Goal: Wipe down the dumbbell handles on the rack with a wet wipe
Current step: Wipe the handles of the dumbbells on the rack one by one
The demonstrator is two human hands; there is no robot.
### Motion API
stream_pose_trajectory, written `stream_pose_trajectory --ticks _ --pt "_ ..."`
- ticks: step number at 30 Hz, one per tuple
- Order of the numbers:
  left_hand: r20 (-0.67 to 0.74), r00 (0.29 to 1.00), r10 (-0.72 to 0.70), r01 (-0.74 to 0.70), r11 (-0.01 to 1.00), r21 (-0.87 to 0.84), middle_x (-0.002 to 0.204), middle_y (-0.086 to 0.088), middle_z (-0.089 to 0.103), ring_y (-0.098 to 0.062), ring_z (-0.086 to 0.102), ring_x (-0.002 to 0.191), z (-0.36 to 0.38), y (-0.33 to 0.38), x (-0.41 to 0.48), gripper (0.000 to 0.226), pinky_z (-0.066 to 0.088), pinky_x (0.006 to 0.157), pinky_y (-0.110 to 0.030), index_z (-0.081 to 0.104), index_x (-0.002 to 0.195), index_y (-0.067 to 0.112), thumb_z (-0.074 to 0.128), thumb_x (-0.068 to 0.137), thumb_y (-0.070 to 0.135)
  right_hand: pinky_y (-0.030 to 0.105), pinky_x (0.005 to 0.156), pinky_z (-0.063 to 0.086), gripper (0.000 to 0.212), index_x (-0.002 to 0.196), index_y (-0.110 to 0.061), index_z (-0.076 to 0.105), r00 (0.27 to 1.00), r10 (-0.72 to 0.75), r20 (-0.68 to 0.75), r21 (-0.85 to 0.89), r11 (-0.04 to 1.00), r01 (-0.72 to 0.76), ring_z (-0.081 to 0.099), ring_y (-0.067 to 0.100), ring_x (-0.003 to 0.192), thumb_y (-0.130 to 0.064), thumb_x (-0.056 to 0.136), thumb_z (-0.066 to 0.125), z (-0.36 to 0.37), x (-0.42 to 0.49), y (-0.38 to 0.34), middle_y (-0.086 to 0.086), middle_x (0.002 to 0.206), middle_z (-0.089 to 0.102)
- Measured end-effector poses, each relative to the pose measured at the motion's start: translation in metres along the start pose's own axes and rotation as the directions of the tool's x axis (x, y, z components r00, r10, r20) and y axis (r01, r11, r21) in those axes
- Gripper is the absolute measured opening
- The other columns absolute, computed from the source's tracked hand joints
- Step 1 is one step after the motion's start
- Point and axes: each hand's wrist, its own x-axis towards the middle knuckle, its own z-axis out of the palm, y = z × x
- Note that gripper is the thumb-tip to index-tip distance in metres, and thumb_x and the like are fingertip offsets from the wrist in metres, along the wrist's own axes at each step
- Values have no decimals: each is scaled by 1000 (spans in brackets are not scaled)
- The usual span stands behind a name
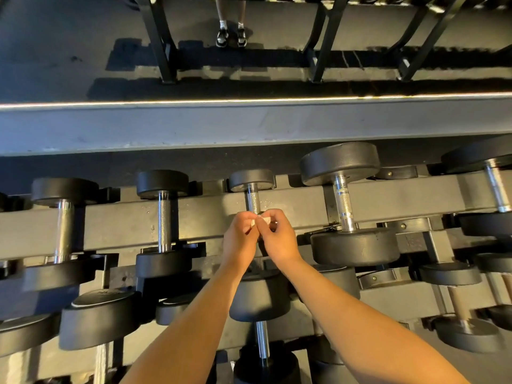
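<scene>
Black dumbbells with chrome handles lie in a row on the grey rack [116, 225]. Over the near part of the middle dumbbell handle [252, 199], both my hands meet. My left hand [240, 239] and my right hand [278, 239] together pinch a small bunched white wet wipe [260, 220] between their fingertips. The wipe sits just at or above the handle; whether it touches the metal I cannot tell. The handle's near half and the dumbbell's near head are hidden behind my hands.
Neighbouring dumbbells stand left [164, 220] and right [345, 206] of the middle one, with a lower tier of dumbbells [261, 336] beneath my forearms. Behind the rack runs a grey ledge [249, 120]. Beyond it stand another rack's black legs and a person's feet [231, 37].
</scene>
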Motion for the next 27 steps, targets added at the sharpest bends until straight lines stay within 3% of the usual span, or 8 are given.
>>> stream_pose_trajectory --ticks 3,5,9,13,15,18,22,27 --pt "-2 999 52 -52 995 -86 109 16 56 -1 63 96 8 -2 6 32 53 78 -16 48 128 19 59 100 13 12 74 47 12 102 -21 66 998 54 -17 9 999 -54 62 6 91 -12 96 62 -1 14 -8 -6 99 66" --pt "0 999 49 -49 994 -100 121 15 52 -4 59 109 14 -7 9 40 52 89 -20 44 135 28 59 100 14 16 75 49 15 98 -21 68 992 74 -99 13 997 -73 63 8 92 -8 95 61 2 25 -10 -5 97 68" --pt "-128 991 -32 21 996 -88 131 11 54 -9 53 120 27 -16 17 33 48 100 -32 50 134 33 53 103 24 22 83 50 15 94 -25 68 958 4 -287 12 1000 -1 62 7 93 -12 95 62 11 51 -12 -4 101 66" --pt "-113 990 -82 75 995 -64 134 13 56 -8 56 121 30 -20 21 34 50 103 -40 48 139 39 37 107 40 4 74 42 13 101 -21 71 967 -46 -252 -63 998 31 58 0 93 -12 95 63 26 70 -17 -4 107 63" --pt "-112 990 -89 81 994 -71 139 11 55 -8 53 126 28 -19 20 38 47 107 -37 46 143 38 32 108 41 -1 73 40 13 103 -20 72 966 -70 -248 -93 995 49 58 -1 92 -12 95 65 31 72 -16 -5 109 63" --pt "-98 989 -107 101 993 -65 147 11 49 -7 47 132 25 -16 18 42 38 102 -26 40 150 36 29 109 40 -1 82 39 21 113 -16 72 970 -152 -189 -170 978 120 57 -1 99 -9 94 66 32 68 -11 -6 116 63" --pt "-91 988 -123 116 990 -83 148 14 48 -8 48 133 25 -16 15 42 42 108 -34 35 150 45 25 109 45 -3 85 38 27 117 -12 73 977 -187 -106 -212 964 161 55 -6 98 -3 93 65 25 57 -3 -3 117 63" --pt "-92 986 -136 127 988 -90 141 17 52 -6 52 126 22 -11 13 42 44 102 -33 36 147 47 23 108 50 0 87 40 23 113 -12 74 974 -211 -87 -284 942 179 57 -2 99 -4 94 63 21 58 -1 -1 114 66"
